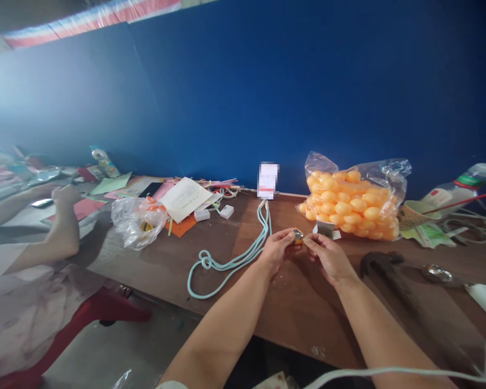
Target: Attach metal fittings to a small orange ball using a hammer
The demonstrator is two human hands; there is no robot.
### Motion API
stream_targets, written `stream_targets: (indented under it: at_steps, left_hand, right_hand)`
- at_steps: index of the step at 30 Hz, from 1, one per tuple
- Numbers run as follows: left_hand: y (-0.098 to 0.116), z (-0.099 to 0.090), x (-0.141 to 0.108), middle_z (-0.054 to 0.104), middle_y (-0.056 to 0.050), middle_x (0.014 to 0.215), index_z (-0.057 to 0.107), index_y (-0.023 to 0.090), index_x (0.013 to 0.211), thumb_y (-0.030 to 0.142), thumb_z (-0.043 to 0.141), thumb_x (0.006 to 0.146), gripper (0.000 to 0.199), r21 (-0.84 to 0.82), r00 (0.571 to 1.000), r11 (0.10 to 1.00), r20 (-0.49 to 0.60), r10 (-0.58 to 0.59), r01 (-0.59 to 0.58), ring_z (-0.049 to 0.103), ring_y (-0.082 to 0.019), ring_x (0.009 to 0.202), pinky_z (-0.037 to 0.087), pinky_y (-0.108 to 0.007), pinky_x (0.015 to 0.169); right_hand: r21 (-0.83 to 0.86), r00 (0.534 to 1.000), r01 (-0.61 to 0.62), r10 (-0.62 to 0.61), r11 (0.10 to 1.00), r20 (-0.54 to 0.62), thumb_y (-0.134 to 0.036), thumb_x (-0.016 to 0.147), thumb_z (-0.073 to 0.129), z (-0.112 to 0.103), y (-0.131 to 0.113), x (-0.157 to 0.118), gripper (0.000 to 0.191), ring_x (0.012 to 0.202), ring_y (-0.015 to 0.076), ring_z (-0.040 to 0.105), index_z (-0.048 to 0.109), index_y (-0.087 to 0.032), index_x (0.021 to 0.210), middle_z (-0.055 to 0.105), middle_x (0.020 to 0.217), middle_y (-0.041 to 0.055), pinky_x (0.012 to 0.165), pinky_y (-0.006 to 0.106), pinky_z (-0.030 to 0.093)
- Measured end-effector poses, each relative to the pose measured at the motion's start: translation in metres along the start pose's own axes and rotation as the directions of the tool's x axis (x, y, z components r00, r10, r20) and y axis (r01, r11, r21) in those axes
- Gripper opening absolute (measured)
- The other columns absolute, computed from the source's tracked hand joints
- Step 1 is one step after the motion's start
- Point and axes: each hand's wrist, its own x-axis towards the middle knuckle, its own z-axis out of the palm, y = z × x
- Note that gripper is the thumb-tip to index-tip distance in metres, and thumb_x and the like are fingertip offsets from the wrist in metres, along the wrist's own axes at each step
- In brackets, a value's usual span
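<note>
Over the brown table (303, 313), my left hand (280, 249) is closed on a small shiny silver object (297, 234) whose kind I cannot make out. A bit of orange shows beneath it. My right hand (327, 255) comes in from the other side with thumb and fingers pinched at the object's edge. Whatever lies between its fingertips is too small to name. Just behind my right hand stands a small opened box (326, 229) with grey flaps. A clear plastic bag (348, 202) full of orange egg-shaped balls sits beyond.
A light-blue cord (227, 265) lies left of my hands, tied to a white card (267, 181). At right are a hammer (405, 286), a shiny silver piece (437, 273) and a bottle (476, 181). A co-worker's arm (44, 254), papers (186, 199) and a crumpled bag (140, 221) occupy the left.
</note>
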Motion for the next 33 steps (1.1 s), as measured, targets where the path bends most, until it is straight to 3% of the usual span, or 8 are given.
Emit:
stream_targets:
  at_steps: [9,16,23,33]
  left_hand:
    - [-0.0016,-0.0013,-0.0002,0.067,-0.008,0.085,0.069,0.01,0.093,0.03,0.075,0.066,0.035,0.029,1.0,1.0,0.026,0.003,-0.004,0.06,-0.011,0.065,0.048,-0.028,0.073]
    - [-0.0029,-0.0008,-0.0006,0.066,-0.006,0.081,0.069,0.01,0.091,0.031,0.078,0.062,0.037,0.032,0.999,0.999,0.04,0.01,-0.011,0.059,-0.01,0.063,0.047,-0.026,0.071]
    - [-0.0028,0.0006,-0.0017,0.067,-0.008,0.081,0.069,0.009,0.09,0.028,0.074,0.067,0.031,-0.011,1.0,1.0,-0.001,0.006,-0.006,0.06,-0.012,0.067,0.048,-0.028,0.072]
    - [-0.0006,0.0005,-0.0029,0.069,-0.011,0.084,0.068,0.008,0.089,0.025,0.063,0.078,0.021,-0.064,0.997,0.998,0.081,-0.018,0.023,0.063,-0.013,0.072,0.048,-0.023,0.069]
  right_hand:
    - [-0.053,1.0,0.013,-0.015,0.998,-0.026,-0.044,0.062,0.077,-0.0008,0.0012,0.0011,0.033,0.047,0.0083,0.04,0.06,-0.018,0.074,0.048,0.052,-0.0051,0.045,0.023,0.034]
    - [-0.15,0.999,0.023,-0.029,0.988,-0.035,-0.049,0.063,0.075,-0.0054,0.0066,0.0052,0.036,0.045,0.01,0.042,0.057,-0.02,0.074,0.051,0.053,-0.0045,0.044,0.024,0.033]
    - [-0.311,0.995,0.068,-0.088,0.948,-0.05,-0.052,0.065,0.072,-0.0074,0.0081,0.0058,0.036,0.044,0.0104,0.04,0.056,-0.022,0.076,0.051,0.054,-0.0043,0.043,0.025,0.03]
    - [-0.095,0.997,0.068,-0.063,0.993,0.052,-0.056,0.079,0.057,0.0002,-0.0004,-0.0011,0.037,0.047,0.0106,0.039,0.054,-0.02,0.069,0.048,0.052,-0.0027,0.045,0.025,0.032]
